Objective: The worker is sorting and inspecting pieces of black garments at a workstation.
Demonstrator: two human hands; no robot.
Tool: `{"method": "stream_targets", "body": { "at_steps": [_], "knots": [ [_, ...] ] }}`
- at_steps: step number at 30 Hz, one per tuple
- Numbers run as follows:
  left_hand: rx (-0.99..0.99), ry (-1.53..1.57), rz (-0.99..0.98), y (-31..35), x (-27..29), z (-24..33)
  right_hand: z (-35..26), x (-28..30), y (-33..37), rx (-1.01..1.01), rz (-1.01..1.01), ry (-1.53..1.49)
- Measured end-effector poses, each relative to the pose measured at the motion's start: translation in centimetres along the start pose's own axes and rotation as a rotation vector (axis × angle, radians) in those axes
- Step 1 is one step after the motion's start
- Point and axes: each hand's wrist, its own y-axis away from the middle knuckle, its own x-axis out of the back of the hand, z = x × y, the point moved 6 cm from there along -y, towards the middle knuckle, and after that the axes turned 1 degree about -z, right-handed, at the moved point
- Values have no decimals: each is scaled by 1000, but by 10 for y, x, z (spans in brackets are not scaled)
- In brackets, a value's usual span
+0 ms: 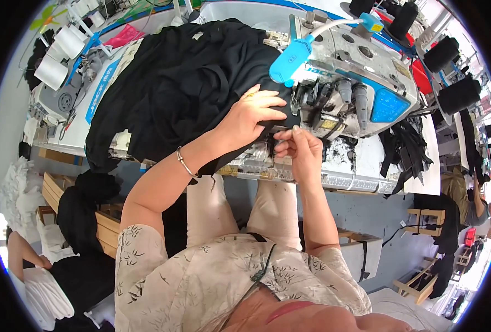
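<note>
A large heap of black fabric [195,72] covers the table in front of me and runs up to the presser foot area of a white and blue sewing machine [367,72]. My left hand [255,114] lies flat on the fabric, fingers stretched toward the machine. Just in front of the needle area, my right hand [302,147] has its fingers curled and thumb drawn in at the fabric's near edge. The exact pinch point is partly hidden by the fingers. A blue lamp unit [291,60] sits above the sewing spot.
Black thread cones [459,95] stand at the right, white cones [52,71] at the left by another machine. Black fabric strips [406,149] hang over the table's right front edge. Dark lint is scattered near the machine. Wooden stools [426,221] and another person [32,265] are around.
</note>
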Motion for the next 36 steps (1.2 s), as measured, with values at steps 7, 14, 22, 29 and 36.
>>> {"method": "stream_targets", "body": {
  "at_steps": [7,14,22,29,36],
  "knots": [
    [84,-120,257,-28,7,-67,24,-4,14,10,-3,431],
    [-142,19,354,34,0,17,-16,-22,20,643,-47,846],
    [196,-179,853,146,66,48,-97,-80,115,1407,-132,783],
    [567,137,542,355,224,120,-32,-180,164,833,-1000,748],
    [1549,-24,413,591,224,291,100,-261,163,864,-1065,768]
  ]
}}
